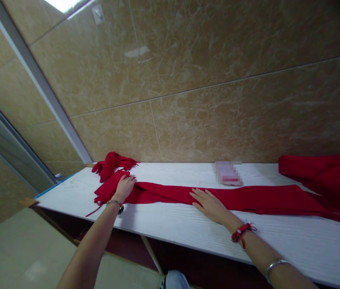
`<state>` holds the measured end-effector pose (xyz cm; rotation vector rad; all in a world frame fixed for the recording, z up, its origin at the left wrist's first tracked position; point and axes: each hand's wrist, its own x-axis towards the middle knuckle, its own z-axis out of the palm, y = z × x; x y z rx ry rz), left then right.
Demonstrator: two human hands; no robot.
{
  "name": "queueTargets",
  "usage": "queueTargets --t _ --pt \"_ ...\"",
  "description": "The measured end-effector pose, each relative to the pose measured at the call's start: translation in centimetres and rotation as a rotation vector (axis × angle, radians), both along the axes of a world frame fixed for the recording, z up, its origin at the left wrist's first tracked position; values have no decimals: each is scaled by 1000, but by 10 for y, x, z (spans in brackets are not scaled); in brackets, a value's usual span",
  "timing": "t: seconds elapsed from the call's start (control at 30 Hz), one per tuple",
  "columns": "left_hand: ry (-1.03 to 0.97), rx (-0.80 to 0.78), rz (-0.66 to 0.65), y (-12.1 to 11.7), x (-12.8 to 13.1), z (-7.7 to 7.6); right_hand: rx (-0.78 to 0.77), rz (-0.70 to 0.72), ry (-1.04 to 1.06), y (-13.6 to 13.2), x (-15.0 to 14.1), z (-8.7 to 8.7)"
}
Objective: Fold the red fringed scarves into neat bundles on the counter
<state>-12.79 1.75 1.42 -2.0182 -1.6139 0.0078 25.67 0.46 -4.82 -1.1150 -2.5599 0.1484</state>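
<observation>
A long red scarf (263, 198) lies stretched along the white tabletop, with a twist or fold running through its left half and loose fringe at its right end. Near its left end my left hand (125, 188) rests palm down on the cloth, fingers laid over it. Farther right, my right hand (209, 204) lies flat on the scarf's middle with its fingers spread. Just behind my left hand, a crumpled piece of red fringed cloth (109, 166) sits by the wall.
A folded pile of red cloth (323, 174) lies at the right rear of the white table (182, 228). Against the wall (218, 120) is a pinkish packet (228, 173), partly blurred. Dark open shelving (188, 257) shows below the table's front edge.
</observation>
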Motion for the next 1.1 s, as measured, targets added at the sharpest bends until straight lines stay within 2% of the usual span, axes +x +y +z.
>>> queueTargets --t 0.1,0.17,0.3,0.4,0.47,0.53,0.67,0.73,0.8,0.93,1.1 --pt "-12 56 -13 -7 -9 14 7 -5 1 0 0 -1" --pt "-24 75 -54 -15 -16 15 10 -3 -4 1 0 -2" --pt "-31 -113 -121 -35 -32 -6 22 2 1 2 1 -4" --pt "-33 -141 -27 -42 -34 -19 26 0 -6 2 1 -4" --pt "-34 -130 10 -41 -26 -20 25 0 -11 2 2 -3" --pt "-55 -145 -32 -38 -10 -15 27 1 -12 2 2 -2" --pt "-203 -271 -306 -31 40 -13 37 2 -9 2 3 -2" --pt "-278 -338 -432 -30 63 -20 34 5 -8 3 3 -2" --pt "-335 -372 -487 -28 77 -29 27 9 -5 3 3 -2" --pt "-397 -385 -456 -27 82 -43 22 8 -11 3 4 -1" --pt "-382 -370 -358 -26 65 -49 52 13 -22 3 4 -1"
